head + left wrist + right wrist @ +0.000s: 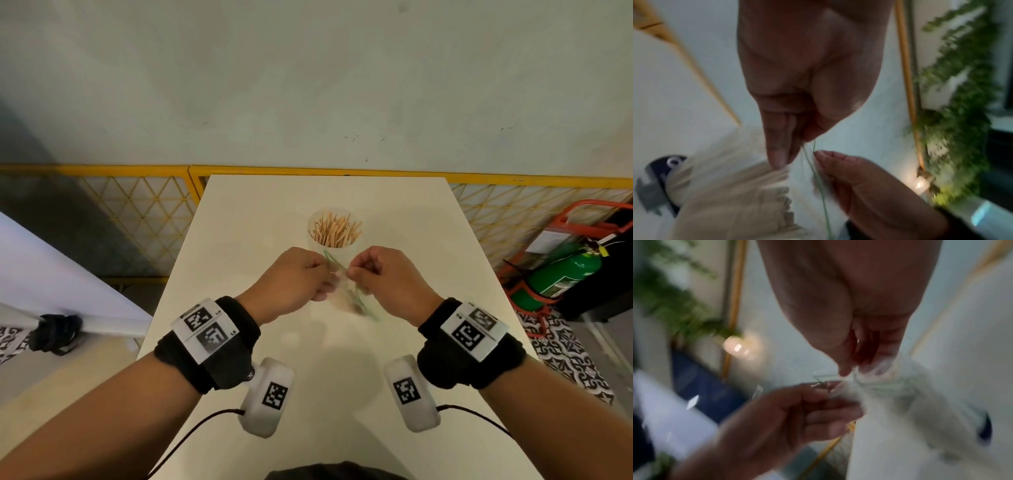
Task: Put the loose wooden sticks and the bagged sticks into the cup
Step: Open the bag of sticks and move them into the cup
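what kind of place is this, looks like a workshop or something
Probably a workshop or industrial room, not a home: a yellow mesh safety fence runs behind the white table, and a green cylinder, likely a fire extinguisher, sits in a red stand on the floor.

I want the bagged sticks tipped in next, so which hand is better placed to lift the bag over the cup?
Probably the right hand: it pinches the clear bag, whose body trails beneath it. The left hand only pinches the top edge. Both sit just before the cup.
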`<action>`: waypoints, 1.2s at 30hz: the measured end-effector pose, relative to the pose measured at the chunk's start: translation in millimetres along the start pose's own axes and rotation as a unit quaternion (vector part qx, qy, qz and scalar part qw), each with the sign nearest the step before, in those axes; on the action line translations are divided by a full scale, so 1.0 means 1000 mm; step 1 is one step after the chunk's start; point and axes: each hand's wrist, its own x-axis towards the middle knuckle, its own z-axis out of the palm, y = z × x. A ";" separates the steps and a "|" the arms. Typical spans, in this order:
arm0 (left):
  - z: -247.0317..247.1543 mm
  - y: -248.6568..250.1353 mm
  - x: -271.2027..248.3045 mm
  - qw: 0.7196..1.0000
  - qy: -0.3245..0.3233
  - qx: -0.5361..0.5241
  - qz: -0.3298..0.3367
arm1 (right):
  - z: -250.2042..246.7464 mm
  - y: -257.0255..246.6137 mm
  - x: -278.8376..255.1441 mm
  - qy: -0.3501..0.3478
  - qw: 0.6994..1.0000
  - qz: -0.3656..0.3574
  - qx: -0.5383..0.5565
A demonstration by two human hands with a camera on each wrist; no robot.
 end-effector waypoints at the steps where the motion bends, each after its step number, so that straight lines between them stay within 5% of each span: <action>1: -0.002 0.000 0.001 0.999 0.026 0.031 -0.003 | -0.002 0.001 0.001 0.033 0.997 -0.018 -0.073; 4: -0.012 -0.002 0.001 0.983 0.071 0.165 0.035 | -0.011 0.000 0.002 0.071 0.985 -0.053 -0.150; 7: -0.017 -0.002 0.000 0.944 0.106 0.296 0.098 | -0.008 0.003 -0.001 0.039 0.985 -0.073 -0.151; 13: -0.025 -0.005 -0.004 0.950 0.009 0.103 0.293 | -0.007 -0.011 -0.002 0.046 0.990 -0.106 0.082; 16: -0.036 -0.010 -0.003 0.949 0.033 0.123 0.287 | -0.009 -0.020 -0.003 0.056 0.980 -0.158 0.111; 19: -0.039 -0.017 0.002 0.957 0.015 0.195 0.214 | -0.014 -0.028 -0.003 0.058 0.966 -0.178 0.177; 22: -0.030 -0.025 0.011 0.904 0.066 0.343 0.245 | -0.017 -0.033 -0.002 0.039 0.960 -0.183 0.210; 25: -0.019 -0.021 0.021 0.869 0.152 0.360 0.303 | -0.015 -0.034 0.000 0.018 0.958 -0.169 0.233; 28: -0.011 -0.025 0.029 0.920 0.122 0.249 0.276 | -0.016 -0.036 0.002 0.022 0.955 -0.155 0.251; 31: -0.003 -0.027 0.029 0.974 0.092 0.106 0.179 | -0.019 -0.028 0.006 0.039 0.964 -0.142 0.221; 34: -0.002 -0.018 0.027 0.989 0.085 -0.044 0.113 | -0.019 -0.007 0.010 0.015 0.979 -0.098 0.180; 36: -0.002 -0.006 0.026 0.988 0.064 -0.110 0.087 | -0.015 0.007 0.009 -0.069 0.987 -0.072 0.122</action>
